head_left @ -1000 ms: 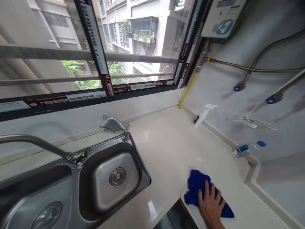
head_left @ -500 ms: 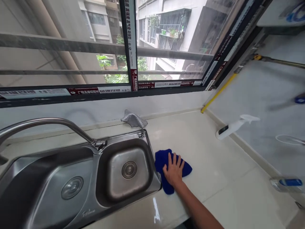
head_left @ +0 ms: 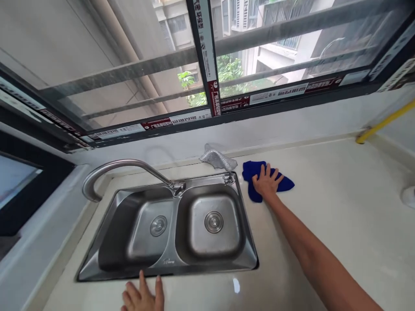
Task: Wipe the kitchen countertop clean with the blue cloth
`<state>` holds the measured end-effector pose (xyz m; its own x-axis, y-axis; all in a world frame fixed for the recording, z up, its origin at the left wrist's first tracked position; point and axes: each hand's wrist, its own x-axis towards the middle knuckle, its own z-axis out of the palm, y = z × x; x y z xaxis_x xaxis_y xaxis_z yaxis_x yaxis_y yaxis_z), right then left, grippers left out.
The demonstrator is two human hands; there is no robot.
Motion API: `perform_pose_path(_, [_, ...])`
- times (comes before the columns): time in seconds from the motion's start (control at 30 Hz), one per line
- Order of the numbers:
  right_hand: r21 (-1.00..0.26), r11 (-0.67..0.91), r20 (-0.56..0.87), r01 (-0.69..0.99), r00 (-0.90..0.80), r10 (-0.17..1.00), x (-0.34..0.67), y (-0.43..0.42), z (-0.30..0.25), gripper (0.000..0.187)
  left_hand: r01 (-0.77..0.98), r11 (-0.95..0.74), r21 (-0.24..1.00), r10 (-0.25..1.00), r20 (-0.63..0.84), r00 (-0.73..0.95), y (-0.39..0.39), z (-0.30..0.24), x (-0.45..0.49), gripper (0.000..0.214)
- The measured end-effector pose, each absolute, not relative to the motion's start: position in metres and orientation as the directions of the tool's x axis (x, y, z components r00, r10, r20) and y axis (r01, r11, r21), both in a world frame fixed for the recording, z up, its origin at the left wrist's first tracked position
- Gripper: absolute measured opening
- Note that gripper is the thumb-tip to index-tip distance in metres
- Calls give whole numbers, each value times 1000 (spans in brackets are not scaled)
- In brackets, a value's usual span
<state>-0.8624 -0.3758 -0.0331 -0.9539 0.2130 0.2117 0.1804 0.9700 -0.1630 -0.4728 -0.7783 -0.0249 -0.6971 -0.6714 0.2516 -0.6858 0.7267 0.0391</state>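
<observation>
My right hand [head_left: 266, 183] lies with spread fingers on a dark blue cloth [head_left: 251, 170], pressing it against the pale countertop [head_left: 311, 207]. This cloth is flat and loosely bunched, just right of the sink's back right corner. My left hand [head_left: 142, 296] is at the bottom of the view, fingers apart, by the front rim of the double steel sink [head_left: 214, 273]. It holds nothing, and its wrist is out of view. No objects are in either basin apart from the drains.
A curved steel faucet [head_left: 126, 163] arches over the left basin. Silvery crumpled wrapping [head_left: 218, 160] covers something behind the right basin. The window frame [head_left: 168, 123] runs along the back, and a yellow pipe [head_left: 385, 123] comes down at the right.
My right hand and the blue cloth have moved back along the sink's right side toward the wall. My left hand has come into view. The view has swung left.
</observation>
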Motion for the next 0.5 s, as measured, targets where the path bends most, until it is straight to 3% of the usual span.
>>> perform_pose_path(0.17, [-149, 987, 175, 66, -980, 92, -866, -367, -41, 64, -674, 739, 4, -651, 261, -713, -775, -26, -470, 79])
perform_pose_path(0.3, [-87, 996, 204, -35, -979, -16, -825, -362, -44, 59, -684, 727, 50, -672, 257, -695, -770, -23, -470, 77])
perform_pose_path(0.4, [-71, 996, 265, -50, -964, -29, -780, -362, -43, 57, -684, 717, 138, -690, 278, -668, -770, -20, -468, 76])
perform_pose_path(0.5, [-51, 997, 291, -60, -956, -43, -728, -363, -44, 58, -648, 696, 311, -718, 280, -637, -775, -19, -462, 76])
